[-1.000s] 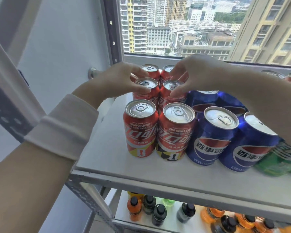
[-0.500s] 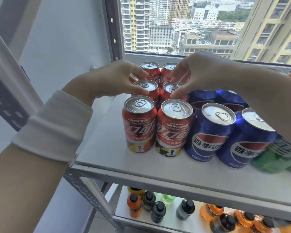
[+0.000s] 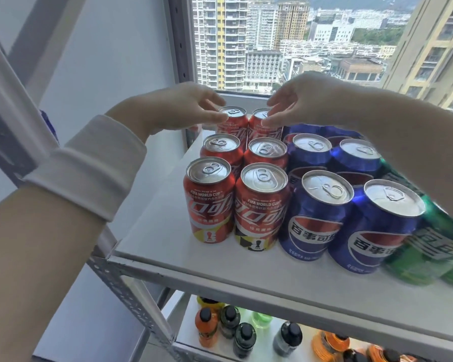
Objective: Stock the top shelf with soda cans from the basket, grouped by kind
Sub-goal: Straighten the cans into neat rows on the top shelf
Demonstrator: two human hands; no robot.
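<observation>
Red cola cans stand in two columns at the left of the white top shelf (image 3: 165, 231), with the front pair (image 3: 209, 205) nearest me. Blue Pepsi cans (image 3: 317, 218) stand in rows right beside them, and green cans (image 3: 434, 249) are at the far right, partly cut off. My left hand (image 3: 175, 108) reaches over the rows, its fingertips at the top of the back left red can (image 3: 233, 122). My right hand (image 3: 306, 100) mirrors it, fingertips at the back right red can (image 3: 259, 128). Both hands have loosely spread fingers and hold nothing. The basket is out of view.
A perforated metal upright (image 3: 179, 48) stands at the shelf's back left corner, in front of a window (image 3: 298, 43). Bare shelf surface lies left of and in front of the cans. The lower shelf (image 3: 188, 325) holds orange and dark bottles (image 3: 230, 325).
Both hands have lifted off the tops of the middle-row red cans and moved back to the rear pair. The camera has come closer and looks further down.
</observation>
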